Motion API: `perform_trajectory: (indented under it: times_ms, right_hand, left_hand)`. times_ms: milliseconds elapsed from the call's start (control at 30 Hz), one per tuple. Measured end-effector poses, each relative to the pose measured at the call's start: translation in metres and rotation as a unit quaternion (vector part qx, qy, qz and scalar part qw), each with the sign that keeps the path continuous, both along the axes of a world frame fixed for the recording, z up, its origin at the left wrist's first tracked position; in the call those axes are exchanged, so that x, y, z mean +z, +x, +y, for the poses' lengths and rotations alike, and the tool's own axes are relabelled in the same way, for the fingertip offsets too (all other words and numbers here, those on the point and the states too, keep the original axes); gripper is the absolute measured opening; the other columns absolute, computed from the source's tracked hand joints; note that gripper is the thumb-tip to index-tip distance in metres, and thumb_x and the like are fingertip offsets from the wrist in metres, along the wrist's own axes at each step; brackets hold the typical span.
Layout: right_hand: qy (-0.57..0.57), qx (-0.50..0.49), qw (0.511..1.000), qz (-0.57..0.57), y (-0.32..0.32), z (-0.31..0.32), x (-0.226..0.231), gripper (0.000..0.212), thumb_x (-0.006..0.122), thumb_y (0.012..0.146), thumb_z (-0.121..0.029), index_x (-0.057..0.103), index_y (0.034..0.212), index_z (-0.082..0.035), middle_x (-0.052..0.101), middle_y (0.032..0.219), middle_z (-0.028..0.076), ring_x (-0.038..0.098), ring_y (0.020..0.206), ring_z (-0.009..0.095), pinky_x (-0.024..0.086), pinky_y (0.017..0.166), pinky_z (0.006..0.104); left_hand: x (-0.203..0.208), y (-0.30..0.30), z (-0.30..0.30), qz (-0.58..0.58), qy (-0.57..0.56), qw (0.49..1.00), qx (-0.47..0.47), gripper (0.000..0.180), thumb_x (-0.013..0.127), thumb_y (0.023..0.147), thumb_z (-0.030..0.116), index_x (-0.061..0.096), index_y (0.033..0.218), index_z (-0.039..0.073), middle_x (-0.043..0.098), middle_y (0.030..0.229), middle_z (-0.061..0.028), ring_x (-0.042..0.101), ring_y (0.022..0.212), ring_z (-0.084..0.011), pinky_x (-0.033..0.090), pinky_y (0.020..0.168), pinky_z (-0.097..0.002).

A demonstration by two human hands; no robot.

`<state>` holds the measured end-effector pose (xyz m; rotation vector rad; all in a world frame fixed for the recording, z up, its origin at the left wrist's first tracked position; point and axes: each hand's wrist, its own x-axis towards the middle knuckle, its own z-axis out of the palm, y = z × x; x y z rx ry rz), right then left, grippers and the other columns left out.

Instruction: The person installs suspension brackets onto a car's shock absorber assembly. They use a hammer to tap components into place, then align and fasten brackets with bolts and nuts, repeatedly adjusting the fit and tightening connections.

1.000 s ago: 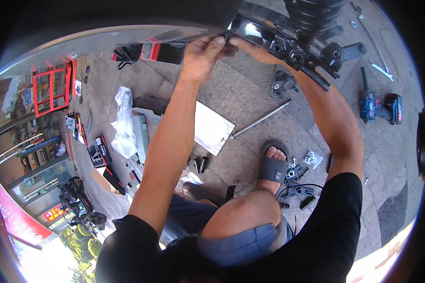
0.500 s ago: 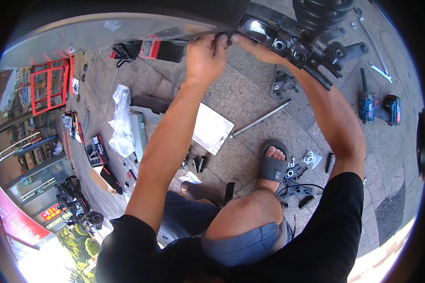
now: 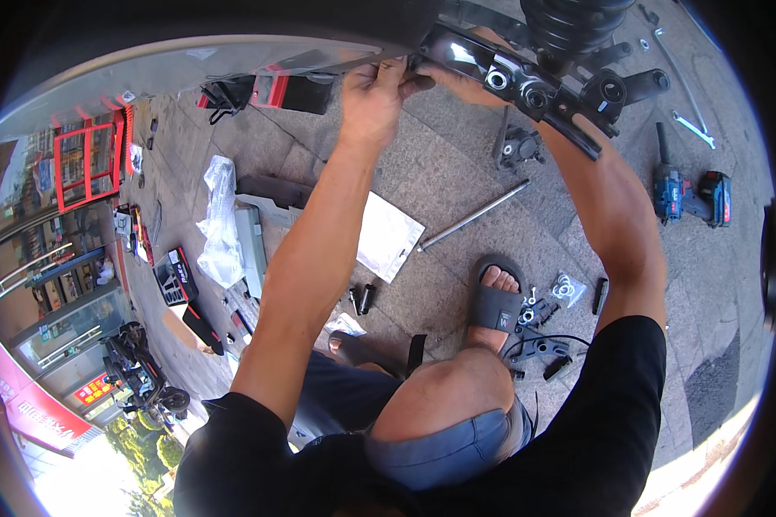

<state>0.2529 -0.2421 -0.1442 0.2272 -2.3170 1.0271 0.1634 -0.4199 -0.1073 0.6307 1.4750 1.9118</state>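
My left hand [image 3: 372, 102] is closed at the edge of the dark vehicle body, thumb and fingers pinching together at the joint with a black metal arm [image 3: 519, 86]. What they pinch is too small to make out. From below and behind, my right hand [image 3: 464, 84] holds that arm. Skin shows on both sides of the metal, while most of its fingers are hidden. The arm has round bushings and a glossy end. A black coil spring [image 3: 576, 24] stands at its far side.
On the paving lie a cordless impact wrench [image 3: 690, 196], a spanner [image 3: 694, 129], a long metal rod [image 3: 474, 215], a white plastic bag [image 3: 388, 237] and a brake caliper [image 3: 519, 148]. Small parts [image 3: 539, 312] lie beside my sandalled foot [image 3: 497, 297]. Toolboxes [image 3: 175, 277] stand left.
The black metal arm has shifted slightly left, and my right hand has moved further behind it. My left hand's fingers have changed their grip at the joint.
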Motion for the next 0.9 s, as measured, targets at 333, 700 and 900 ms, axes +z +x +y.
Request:
perform_trajectory:
  times_ms: [333, 700, 900]
  right_hand:
    - [0.008, -0.062, 0.998, -0.007, -0.004, -0.012, -0.005, 0.038, 0.074, 0.080, -0.039, 0.066, 0.101, -0.008, 0.067, 0.084, 0.009, 0.065, 0.075, 0.020, 0.052, 0.065, 0.0333]
    - [-0.043, 0.000, 0.990, -0.131, -0.017, -0.011, -0.022, 0.041, 0.061, 0.088, -0.043, 0.063, 0.104, -0.006, 0.067, 0.086, 0.006, 0.063, 0.077, 0.016, 0.052, 0.067, 0.0308]
    - [-0.034, -0.069, 0.996, 0.042, -0.008, -0.022, -0.004, 0.039, 0.074, 0.080, -0.043, 0.068, 0.089, -0.006, 0.067, 0.070, 0.010, 0.063, 0.060, 0.024, 0.052, 0.056, 0.0343]
  left_hand:
    - [0.008, -0.001, -0.001, -0.042, -0.034, 0.998, -0.018, 0.019, 0.058, 0.094, 0.019, 0.057, 0.104, 0.003, 0.065, 0.092, -0.0087, 0.062, 0.081, -0.0214, 0.050, 0.069, -0.0357]
    - [0.007, -0.015, -0.006, -0.026, -0.074, 0.995, -0.060, 0.021, 0.062, 0.093, 0.022, 0.059, 0.102, 0.003, 0.064, 0.090, -0.0089, 0.060, 0.078, -0.0197, 0.050, 0.070, -0.0337]
    - [0.011, -0.013, 0.001, -0.069, -0.084, 0.994, -0.026, 0.022, 0.042, 0.096, 0.019, 0.057, 0.102, 0.004, 0.063, 0.097, -0.0091, 0.056, 0.087, -0.0197, 0.045, 0.073, -0.0366]
